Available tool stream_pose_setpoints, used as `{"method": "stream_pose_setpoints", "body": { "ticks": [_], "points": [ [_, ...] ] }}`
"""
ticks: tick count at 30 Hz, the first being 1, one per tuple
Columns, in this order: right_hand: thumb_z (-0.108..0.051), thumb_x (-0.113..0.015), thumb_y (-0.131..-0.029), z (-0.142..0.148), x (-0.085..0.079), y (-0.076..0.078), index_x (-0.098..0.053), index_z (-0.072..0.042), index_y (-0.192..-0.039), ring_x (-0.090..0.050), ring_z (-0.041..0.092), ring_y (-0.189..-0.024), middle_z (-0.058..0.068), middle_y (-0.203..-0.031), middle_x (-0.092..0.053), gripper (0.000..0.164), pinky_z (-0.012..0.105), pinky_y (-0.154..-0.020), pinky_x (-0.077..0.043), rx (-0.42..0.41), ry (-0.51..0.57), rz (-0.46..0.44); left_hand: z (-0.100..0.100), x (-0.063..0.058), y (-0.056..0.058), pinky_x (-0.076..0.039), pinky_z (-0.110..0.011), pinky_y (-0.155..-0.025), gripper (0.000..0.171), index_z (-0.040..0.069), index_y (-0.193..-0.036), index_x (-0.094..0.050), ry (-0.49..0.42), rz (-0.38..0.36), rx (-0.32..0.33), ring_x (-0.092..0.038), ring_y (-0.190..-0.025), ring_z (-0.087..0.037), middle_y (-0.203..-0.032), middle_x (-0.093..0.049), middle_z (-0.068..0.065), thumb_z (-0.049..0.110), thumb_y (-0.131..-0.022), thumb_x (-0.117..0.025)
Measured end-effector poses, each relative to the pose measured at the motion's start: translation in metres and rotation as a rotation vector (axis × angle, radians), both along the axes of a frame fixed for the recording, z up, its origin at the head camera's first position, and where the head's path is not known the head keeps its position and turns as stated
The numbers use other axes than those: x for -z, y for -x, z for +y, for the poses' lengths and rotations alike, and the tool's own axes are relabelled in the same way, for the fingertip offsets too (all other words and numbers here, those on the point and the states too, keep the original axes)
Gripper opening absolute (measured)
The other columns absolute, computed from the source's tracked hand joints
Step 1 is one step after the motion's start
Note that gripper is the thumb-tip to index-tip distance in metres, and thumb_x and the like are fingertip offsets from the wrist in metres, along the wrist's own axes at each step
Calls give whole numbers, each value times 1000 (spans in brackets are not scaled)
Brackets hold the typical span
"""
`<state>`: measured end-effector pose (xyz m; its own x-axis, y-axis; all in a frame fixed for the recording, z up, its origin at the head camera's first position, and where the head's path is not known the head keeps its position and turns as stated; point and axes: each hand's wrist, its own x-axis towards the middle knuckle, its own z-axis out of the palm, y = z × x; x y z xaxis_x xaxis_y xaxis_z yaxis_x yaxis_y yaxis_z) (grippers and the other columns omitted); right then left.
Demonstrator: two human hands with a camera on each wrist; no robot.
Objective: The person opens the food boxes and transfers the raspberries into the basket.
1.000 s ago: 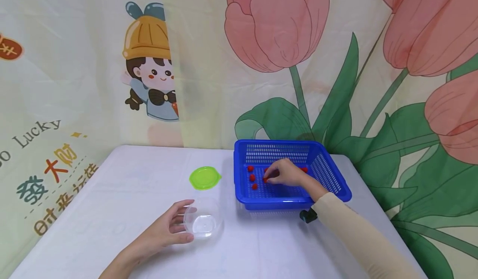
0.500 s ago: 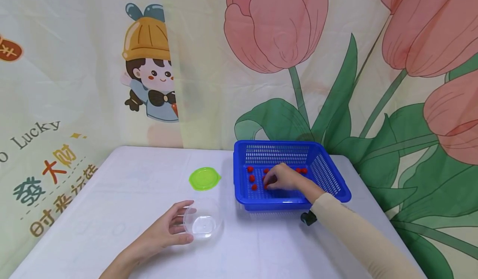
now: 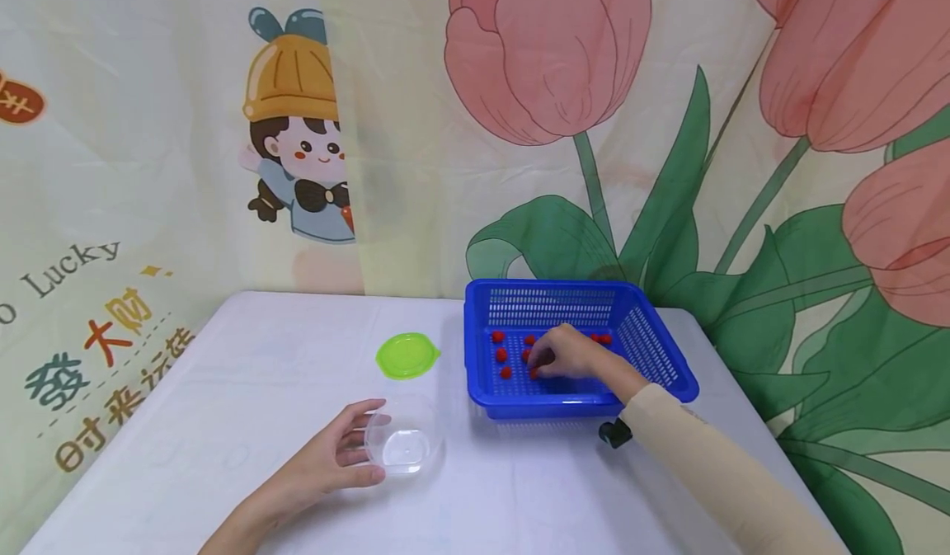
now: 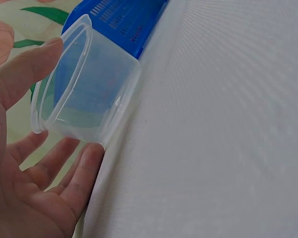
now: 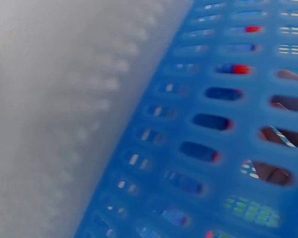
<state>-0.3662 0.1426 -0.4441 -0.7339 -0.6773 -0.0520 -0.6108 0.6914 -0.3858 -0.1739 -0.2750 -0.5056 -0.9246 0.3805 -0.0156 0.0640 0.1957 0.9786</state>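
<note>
My left hand [image 3: 326, 460] curves its thumb and fingers round the side of a clear plastic tub [image 3: 404, 439], which stands on the white table. In the left wrist view the thumb [image 4: 32, 69] overlaps the tub's rim and the fingertips meet its wall. My right hand [image 3: 567, 353] reaches into a blue plastic basket [image 3: 579, 411], fingertips pinched at a small red ball [image 3: 533, 373] on its floor. Several more red balls [image 3: 501, 355] lie there, some in a column at the left. The basket's slotted wall mostly hides the right hand in the right wrist view.
A bright green lid [image 3: 407, 355] lies behind the tub, left of the basket. The white-covered table [image 3: 297, 349] ends at a printed cloth backdrop [image 3: 401, 126] with tulips. The wrist camera [image 3: 614, 433] on the right arm hangs by the basket's front edge.
My right hand has shifted slightly toward the basket's front, uncovering two red balls behind its fingertips and more to its right. The left hand and tub stay in place.
</note>
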Motion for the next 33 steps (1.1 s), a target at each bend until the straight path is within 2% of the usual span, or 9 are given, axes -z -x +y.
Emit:
{"method": "stream_pose_setpoints", "body": {
  "ticks": [7,10,13,16,18,24,26,30,33],
  "points": [
    [-7,-77,-96,9,-22,-12,-82,-6,-109,-73,10,-91,1,-102,-80,14,29,-84,-62,-69,56,71,-5,-1,-4,-55,-27,-102,94,15,-165,-28,9,4,-11,-56,-137,-39,-162,-39,-23,7,-90,-84],
    [-8,-76,-98,17,-33,-19,-82,-7,-110,-73,11,-92,1,-105,-80,14,29,-84,-62,-45,76,105,-9,-5,-8,-54,-26,-103,95,18,-166,-28,24,-10,-21,-54,-139,-40,-165,-36,-21,9,-90,-84],
    [-8,-76,-98,27,-45,-31,-82,-9,-112,-73,17,-97,3,-107,-80,15,33,-85,-61,2,100,156,-14,-13,-12,-53,-25,-103,92,24,-166,-28,80,5,-38,-51,-142,-41,-167,-35,-15,14,-93,-83],
    [-8,-77,-98,39,-56,-42,-81,-9,-115,-72,22,-102,5,-111,-80,18,37,-86,-61,48,116,208,-21,-21,-14,-53,-27,-104,84,31,-164,-32,169,78,-76,-51,-143,-40,-166,-40,-10,22,-96,-81],
    [-8,-77,-97,48,-63,-49,-81,-9,-116,-73,26,-107,5,-113,-79,20,39,-87,-62,74,125,240,-27,-28,-14,-55,-29,-103,77,32,-162,-34,230,159,-106,-54,-140,-41,-163,-44,-10,26,-99,-78],
    [-8,-78,-96,72,-72,-68,-77,-6,-124,-72,34,-114,11,-122,-77,28,49,-90,-62,129,137,364,-48,-50,-8,-56,-30,-101,70,12,-162,-39,445,440,-217,-61,-131,-39,-156,-53,-14,30,-103,-73],
    [-10,-78,-95,79,-74,-76,-75,-5,-128,-71,37,-117,13,-126,-76,33,53,-93,-61,155,132,407,-57,-59,-7,-56,-38,-102,71,10,-162,-39,530,491,-259,-59,-132,-39,-157,-52,-14,32,-103,-73],
    [-13,-79,-95,92,-75,-92,-71,-4,-133,-67,42,-122,18,-131,-72,39,61,-98,-57,213,127,458,-74,-77,-7,-45,-67,-104,76,12,-165,-36,644,539,-313,-50,-138,-48,-159,-47,-22,36,-103,-72],
    [-17,-78,-97,100,-76,-103,-66,-3,-140,-61,46,-129,22,-138,-68,47,66,-102,-53,270,138,442,-86,-88,-4,-35,-76,-109,80,14,-167,-31,714,566,-338,-41,-143,-53,-163,-41,-26,39,-103,-71]
  ]
}}
